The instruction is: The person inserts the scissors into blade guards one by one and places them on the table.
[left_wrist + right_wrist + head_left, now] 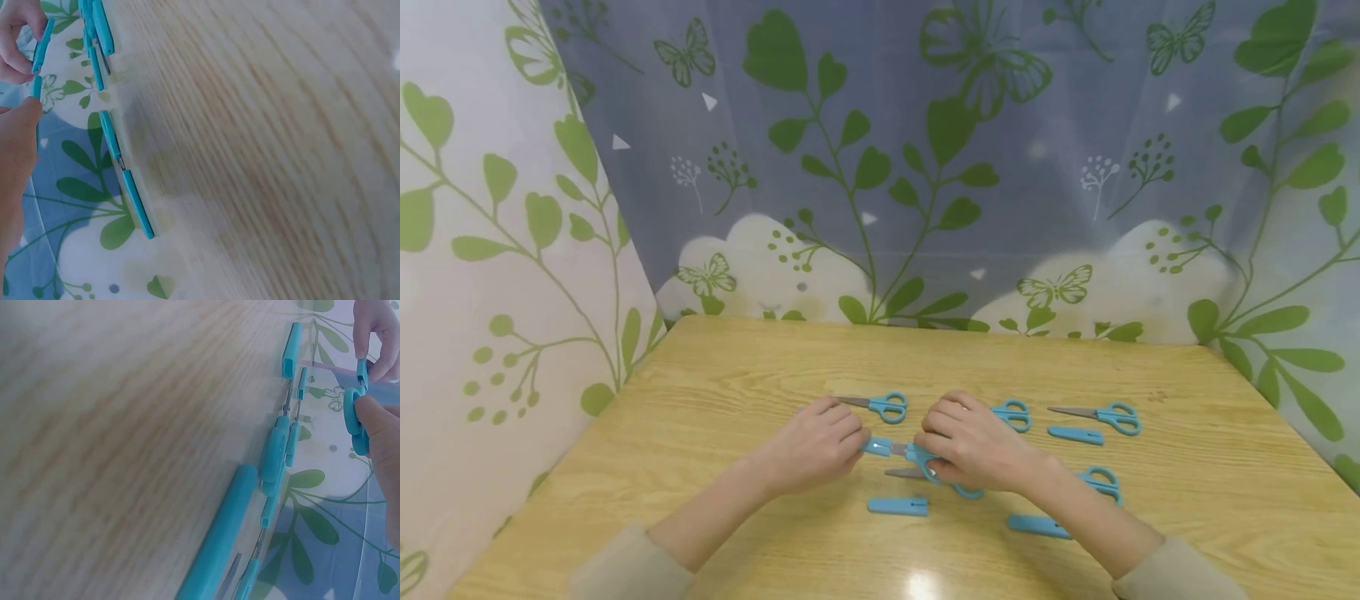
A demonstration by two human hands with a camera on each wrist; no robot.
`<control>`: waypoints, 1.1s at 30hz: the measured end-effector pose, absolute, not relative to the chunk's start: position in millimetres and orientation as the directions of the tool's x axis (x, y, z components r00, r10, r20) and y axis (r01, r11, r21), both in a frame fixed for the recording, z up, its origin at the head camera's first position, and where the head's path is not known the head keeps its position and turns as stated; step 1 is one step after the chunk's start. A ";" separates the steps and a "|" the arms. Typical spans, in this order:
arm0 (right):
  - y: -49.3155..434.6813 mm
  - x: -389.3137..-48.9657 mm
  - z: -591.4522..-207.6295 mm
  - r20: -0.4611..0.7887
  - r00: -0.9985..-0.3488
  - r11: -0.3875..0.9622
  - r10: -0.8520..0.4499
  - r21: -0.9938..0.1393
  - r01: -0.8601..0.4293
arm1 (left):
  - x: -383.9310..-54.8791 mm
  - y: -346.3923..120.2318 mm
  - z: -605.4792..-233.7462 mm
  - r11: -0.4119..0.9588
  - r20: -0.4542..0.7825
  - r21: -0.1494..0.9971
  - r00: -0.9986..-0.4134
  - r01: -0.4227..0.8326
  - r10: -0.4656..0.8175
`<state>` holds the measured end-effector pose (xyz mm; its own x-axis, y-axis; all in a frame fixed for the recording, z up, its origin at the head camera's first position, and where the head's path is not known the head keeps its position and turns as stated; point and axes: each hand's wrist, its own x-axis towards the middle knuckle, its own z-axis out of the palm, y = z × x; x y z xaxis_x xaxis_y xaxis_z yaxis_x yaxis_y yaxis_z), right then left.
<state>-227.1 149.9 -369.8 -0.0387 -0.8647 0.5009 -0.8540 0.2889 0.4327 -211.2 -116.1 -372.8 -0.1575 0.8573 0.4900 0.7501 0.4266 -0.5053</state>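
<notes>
Above the table, my left hand point(820, 446) pinches a light-blue blade cover point(877, 446) by its far end. My right hand point(973, 442) grips blue-handled scissors point(922, 462) by the handles. A short length of metal blade shows between handle and cover, with the tip hidden inside the cover. In the right wrist view the thumb of the right hand point(381, 431) lies on the handle, and the cover point(362, 370) lines up with the scissors. Below the hands lies another pair of scissors point(967, 490), partly hidden, with a loose cover point(897, 506) nearer me.
More blue scissors lie on the wooden table point(737, 358): one pair point(889, 407) behind the hands, one point(1015, 415) partly behind the right hand, one point(1120, 418) at right, one point(1101, 482) by the right forearm. Loose covers point(1075, 435) lie near the right-hand pairs. Patterned cloth point(880, 167) hangs behind.
</notes>
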 end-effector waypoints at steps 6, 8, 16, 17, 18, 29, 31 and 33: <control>150.0 -226.3 -370.2 0.490 -0.054 0.294 -0.870 0.427 -0.855 | -213.0 -116.1 -373.1 0.416 0.489 -0.533 -0.132 0.736 0.862; 149.8 -226.0 -370.2 0.488 -0.058 0.294 -0.871 0.423 -0.857 | -212.7 -115.9 -373.3 0.415 0.490 -0.534 -0.130 0.737 0.862; 150.2 -226.9 -368.9 0.494 -0.028 0.278 -0.869 0.439 -0.854 | -210.9 -114.5 -372.6 0.415 0.485 -0.543 -0.130 0.730 0.865; 150.4 -227.1 -368.9 0.494 -0.027 0.277 -0.869 0.440 -0.854 | -210.8 -114.4 -372.4 0.414 0.484 -0.542 -0.131 0.731 0.865; 150.7 -227.4 -368.8 0.494 -0.024 0.274 -0.869 0.442 -0.854 | -210.8 -114.4 -372.1 0.411 0.482 -0.544 -0.130 0.731 0.867; 154.0 -227.2 -367.6 0.466 -0.020 0.255 -0.885 0.449 -0.857 | -208.2 -111.7 -369.4 0.372 0.455 -0.582 -0.089 0.723 0.886; 154.4 -227.6 -367.3 0.468 -0.007 0.248 -0.884 0.456 -0.855 | -208.2 -111.2 -369.4 0.370 0.453 -0.587 -0.088 0.720 0.887; 154.9 -227.8 -367.3 0.469 0.007 0.240 -0.883 0.463 -0.853 | -208.0 -110.6 -369.0 0.370 0.453 -0.591 -0.084 0.717 0.887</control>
